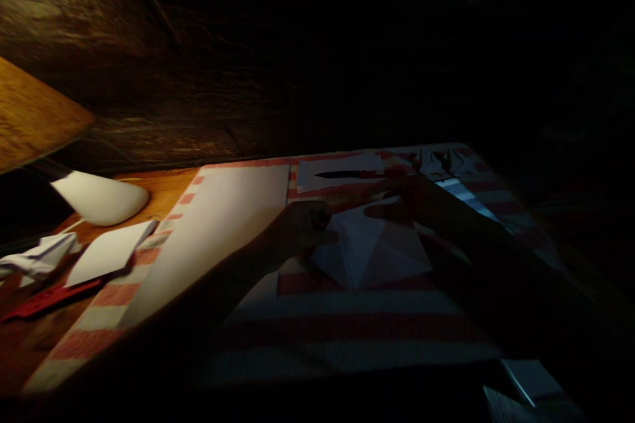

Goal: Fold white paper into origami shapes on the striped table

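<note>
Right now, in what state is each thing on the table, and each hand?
Folded paper: partly folded, creased, lying on the striped cloth.
Left hand: fingers curled, pressing the folded paper's left edge.
Right hand: resting on the paper's top edge.
Large white sheet: flat, unfolded.
Knife: lying flat on a small white sheet.
Lamp: lit.

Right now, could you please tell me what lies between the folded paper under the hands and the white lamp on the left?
In the head view, a large blank white sheet lies between the folded paper and the white lamp.
</note>
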`<state>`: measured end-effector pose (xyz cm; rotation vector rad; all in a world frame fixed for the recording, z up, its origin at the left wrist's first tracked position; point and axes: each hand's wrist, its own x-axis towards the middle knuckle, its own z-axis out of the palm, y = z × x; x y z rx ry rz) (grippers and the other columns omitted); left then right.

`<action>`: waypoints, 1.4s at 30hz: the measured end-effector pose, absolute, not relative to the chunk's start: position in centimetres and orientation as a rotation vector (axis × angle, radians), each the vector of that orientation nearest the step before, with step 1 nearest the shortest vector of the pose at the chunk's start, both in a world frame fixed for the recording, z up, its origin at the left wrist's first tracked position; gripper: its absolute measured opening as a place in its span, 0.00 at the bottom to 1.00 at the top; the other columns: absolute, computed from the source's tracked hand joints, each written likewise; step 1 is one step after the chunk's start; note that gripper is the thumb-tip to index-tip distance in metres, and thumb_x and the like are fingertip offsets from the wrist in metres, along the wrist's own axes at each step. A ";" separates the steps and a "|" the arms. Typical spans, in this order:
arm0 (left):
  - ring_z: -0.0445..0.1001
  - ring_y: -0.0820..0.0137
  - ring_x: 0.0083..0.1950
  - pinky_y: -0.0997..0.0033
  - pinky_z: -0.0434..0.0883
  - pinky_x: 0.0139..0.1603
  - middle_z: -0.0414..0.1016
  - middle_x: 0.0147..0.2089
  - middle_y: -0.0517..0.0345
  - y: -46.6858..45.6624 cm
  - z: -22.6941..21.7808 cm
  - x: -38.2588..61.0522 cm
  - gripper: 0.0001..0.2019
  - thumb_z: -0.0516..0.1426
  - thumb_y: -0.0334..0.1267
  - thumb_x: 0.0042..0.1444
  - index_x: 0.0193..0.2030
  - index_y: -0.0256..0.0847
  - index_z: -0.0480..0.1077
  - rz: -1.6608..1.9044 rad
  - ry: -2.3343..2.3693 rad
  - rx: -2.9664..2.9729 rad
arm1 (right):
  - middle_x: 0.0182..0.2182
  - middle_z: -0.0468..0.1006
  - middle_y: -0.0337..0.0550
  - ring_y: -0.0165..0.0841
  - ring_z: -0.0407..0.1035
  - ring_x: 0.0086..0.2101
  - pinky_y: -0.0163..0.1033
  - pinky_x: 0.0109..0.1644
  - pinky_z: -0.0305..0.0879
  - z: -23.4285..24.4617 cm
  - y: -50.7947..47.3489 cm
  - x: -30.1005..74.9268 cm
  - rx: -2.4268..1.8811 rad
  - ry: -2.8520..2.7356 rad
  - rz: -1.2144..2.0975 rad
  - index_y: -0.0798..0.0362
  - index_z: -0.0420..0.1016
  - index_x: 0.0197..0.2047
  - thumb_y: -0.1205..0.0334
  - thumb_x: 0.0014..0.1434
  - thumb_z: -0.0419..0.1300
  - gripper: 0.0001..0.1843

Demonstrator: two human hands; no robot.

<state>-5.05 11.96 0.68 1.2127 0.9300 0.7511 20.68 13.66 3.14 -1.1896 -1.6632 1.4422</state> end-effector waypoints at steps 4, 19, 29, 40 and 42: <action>0.79 0.68 0.34 0.69 0.75 0.36 0.79 0.32 0.57 11.9 0.1 -4.3 0.16 0.72 0.30 0.39 0.34 0.36 0.73 0.977 1.025 1.046 | 0.40 0.82 0.46 0.37 0.76 0.36 0.39 0.35 0.69 2.8 14.2 20.7 -1.213 -1.238 1.417 0.49 0.79 0.47 0.39 0.56 0.67 0.25; 0.81 0.61 0.36 0.61 0.81 0.35 0.82 0.39 0.48 10.7 -0.8 -2.6 0.20 0.73 0.39 0.43 0.43 0.34 0.77 1.054 0.984 0.938 | 0.31 0.82 0.49 0.33 0.71 0.27 0.38 0.29 0.63 1.0 12.1 17.3 -1.289 -1.484 1.383 0.59 0.83 0.34 0.48 0.47 0.75 0.21; 0.80 0.64 0.34 0.67 0.78 0.30 0.81 0.39 0.51 10.7 -0.7 -3.2 0.23 0.70 0.43 0.46 0.46 0.35 0.74 1.076 1.149 1.160 | 0.34 0.83 0.48 0.36 0.74 0.31 0.38 0.31 0.66 0.9 12.2 17.5 -1.296 -1.607 1.407 0.57 0.83 0.38 0.49 0.49 0.73 0.20; 0.78 0.63 0.40 0.66 0.75 0.36 0.78 0.41 0.54 11.3 -2.3 -4.2 0.22 0.65 0.35 0.50 0.50 0.40 0.65 1.120 1.331 1.778 | 0.35 0.78 0.46 0.36 0.70 0.31 0.39 0.30 0.62 -1.2 12.2 17.6 -1.345 -1.910 0.878 0.52 0.70 0.42 0.52 0.54 0.70 0.20; 0.78 0.63 0.40 0.66 0.75 0.36 0.78 0.42 0.54 11.4 -2.7 -4.5 0.21 0.65 0.36 0.50 0.50 0.40 0.65 1.084 1.361 1.790 | 0.36 0.79 0.46 0.36 0.71 0.32 0.39 0.32 0.63 -1.3 12.0 17.5 -1.328 -1.902 0.869 0.51 0.69 0.40 0.54 0.59 0.66 0.13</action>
